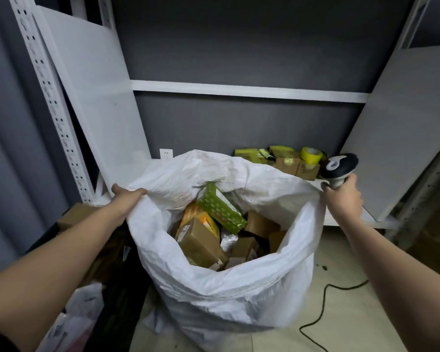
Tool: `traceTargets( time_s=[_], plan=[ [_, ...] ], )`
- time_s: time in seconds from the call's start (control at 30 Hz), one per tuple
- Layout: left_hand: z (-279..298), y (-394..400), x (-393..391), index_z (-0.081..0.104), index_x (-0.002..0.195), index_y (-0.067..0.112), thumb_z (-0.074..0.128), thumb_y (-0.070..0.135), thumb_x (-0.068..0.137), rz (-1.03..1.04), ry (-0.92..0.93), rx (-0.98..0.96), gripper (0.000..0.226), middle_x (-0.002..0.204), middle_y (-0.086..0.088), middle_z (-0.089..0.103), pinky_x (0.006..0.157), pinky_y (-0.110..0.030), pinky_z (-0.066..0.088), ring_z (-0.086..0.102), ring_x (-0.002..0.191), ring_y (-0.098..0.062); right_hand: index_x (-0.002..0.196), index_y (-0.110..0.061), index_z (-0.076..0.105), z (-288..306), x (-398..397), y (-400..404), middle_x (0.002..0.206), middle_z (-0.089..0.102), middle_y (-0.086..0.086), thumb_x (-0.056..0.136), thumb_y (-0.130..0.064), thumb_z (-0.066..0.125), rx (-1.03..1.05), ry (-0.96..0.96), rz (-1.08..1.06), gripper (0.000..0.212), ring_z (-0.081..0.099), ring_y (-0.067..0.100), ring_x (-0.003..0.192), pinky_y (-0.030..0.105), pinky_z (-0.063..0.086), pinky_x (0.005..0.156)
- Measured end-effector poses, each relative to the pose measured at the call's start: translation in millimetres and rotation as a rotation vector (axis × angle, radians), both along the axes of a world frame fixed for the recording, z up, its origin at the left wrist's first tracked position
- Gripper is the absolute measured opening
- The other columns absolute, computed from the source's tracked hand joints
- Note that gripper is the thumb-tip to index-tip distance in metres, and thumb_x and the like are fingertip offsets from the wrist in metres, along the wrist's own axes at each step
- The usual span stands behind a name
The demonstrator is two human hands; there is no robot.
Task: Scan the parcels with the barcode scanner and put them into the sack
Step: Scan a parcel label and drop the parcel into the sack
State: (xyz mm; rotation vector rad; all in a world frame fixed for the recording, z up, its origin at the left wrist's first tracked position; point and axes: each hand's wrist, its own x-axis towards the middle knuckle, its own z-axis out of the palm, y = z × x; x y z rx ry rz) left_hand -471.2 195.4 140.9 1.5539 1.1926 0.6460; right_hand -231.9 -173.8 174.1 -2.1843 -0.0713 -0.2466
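Left hand [127, 195] grips sack [226, 288] rim; right hand [343, 196] grips upright scanner [339, 167].

Parcels [208, 232] in sack [214, 301], shelf [249, 91] behind.

A white sack [229, 288] stood open on the floor, its mouth held wide by 2 hands. The left hand [127, 196] gripped the rim at the left; the right hand [342, 198] pinched the rim at the right while holding the barcode scanner [339, 168] (head up). Inside lay parcels: a green box [220, 208] tilted atop brown cartons [201, 242]. More parcels [287, 162] and yellow tape [311, 154] sat on the low shelf [341, 219] behind.
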Motion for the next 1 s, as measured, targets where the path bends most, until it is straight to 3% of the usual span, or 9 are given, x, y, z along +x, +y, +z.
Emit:
traceTargets(
  time_s=[0.1, 0.2, 0.27, 0.33, 0.53, 0.67, 0.8, 0.9, 1.0],
  plan=[
    [-17, -5, -21, 0.009, 0.149, 0.006, 0.067, 0.035, 0.086, 0.084, 0.088, -0.035, 0.090, 0.145, -0.022, 0.035, 0.104, -0.044, 0.040, 0.041, 0.129, -0.039, 0.127, -0.007, 0.039, 14, -12, -10, 0.116, 0.063, 0.024, 0.093, -0.026, 0.055, -0.047, -0.068, 0.014, 0.041, 0.057, 0.045, 0.107, 0.042, 0.039, 0.080],
    [-32, -17, -48, 0.016, 0.150, 0.010, 0.063, 0.055, 0.083, -0.022, 0.232, -0.142, 0.093, 0.137, -0.019, 0.045, 0.088, -0.041, 0.045, 0.052, 0.116, -0.039, 0.119, -0.014, 0.046, 28, -28, -14, 0.094, 0.070, 0.012, 0.086, -0.022, 0.052, -0.024, -0.110, 0.061, 0.035, 0.068, 0.035, 0.083, 0.045, 0.051, 0.085],
    [-36, -25, -66, 0.027, 0.145, 0.013, 0.057, 0.063, 0.083, -0.157, 0.334, -0.174, 0.085, 0.119, -0.016, 0.056, 0.076, -0.037, 0.048, 0.061, 0.096, -0.035, 0.111, -0.014, 0.052, 41, -43, -11, 0.079, 0.067, 0.004, 0.084, -0.021, 0.053, 0.023, -0.118, 0.139, 0.028, 0.065, 0.026, 0.065, 0.040, 0.054, 0.074],
    [-36, -29, -79, 0.037, 0.138, 0.013, 0.051, 0.067, 0.085, -0.241, 0.415, -0.149, 0.077, 0.103, -0.015, 0.061, 0.071, -0.034, 0.051, 0.065, 0.082, -0.031, 0.102, -0.011, 0.054, 59, -65, -2, 0.070, 0.061, 0.004, 0.085, -0.016, 0.056, 0.117, -0.090, 0.280, 0.018, 0.054, 0.021, 0.052, 0.030, 0.045, 0.056],
    [-6, -31, -125, 0.039, 0.121, 0.019, 0.040, 0.067, 0.090, -0.239, 0.409, -0.051, 0.058, 0.103, -0.011, 0.060, 0.073, -0.032, 0.045, 0.061, 0.083, -0.027, 0.089, -0.013, 0.054, 95, -158, 56, 0.058, 0.049, 0.002, 0.089, -0.012, 0.061, 0.424, 0.141, 0.758, 0.007, 0.041, 0.013, 0.041, 0.024, 0.032, 0.046],
    [10, -20, -172, 0.052, 0.111, 0.014, 0.044, 0.056, 0.093, -0.212, 0.380, 0.016, 0.046, 0.085, -0.010, 0.061, 0.059, -0.025, 0.044, 0.057, 0.063, -0.023, 0.095, -0.012, 0.054, 96, -221, 107, 0.056, 0.049, -0.001, 0.091, -0.014, 0.061, 0.500, 0.230, 0.984, 0.008, 0.040, 0.012, 0.041, 0.023, 0.033, 0.045],
    [2, 1, -219, 0.052, 0.117, 0.007, 0.045, 0.043, 0.097, -0.180, 0.398, 0.020, 0.042, 0.078, -0.009, 0.057, 0.051, -0.023, 0.036, 0.052, 0.056, -0.020, 0.089, -0.013, 0.055, 75, -284, 168, 0.055, 0.049, -0.001, 0.091, -0.012, 0.059, 0.468, 0.269, 1.157, 0.005, 0.040, 0.013, 0.041, 0.022, 0.033, 0.043],
    [-16, 19, -245, 0.053, 0.101, 0.006, 0.049, 0.036, 0.096, -0.125, 0.437, 0.002, 0.031, 0.083, -0.011, 0.059, 0.051, -0.023, 0.035, 0.051, 0.056, -0.020, 0.090, -0.010, 0.054, 47, -321, 209, 0.056, 0.050, 0.000, 0.091, -0.008, 0.059, 0.423, 0.275, 1.246, 0.006, 0.041, 0.014, 0.040, 0.023, 0.034, 0.042],
    [-41, 37, -262, 0.051, 0.091, 0.007, 0.049, 0.032, 0.095, -0.123, 0.483, -0.028, 0.025, 0.073, -0.007, 0.055, 0.048, -0.020, 0.036, 0.050, 0.052, -0.019, 0.094, -0.007, 0.052, 10, -345, 248, 0.060, 0.053, 0.003, 0.089, -0.004, 0.061, 0.375, 0.281, 1.215, 0.010, 0.043, 0.010, 0.037, 0.021, 0.036, 0.041]
  ],
)
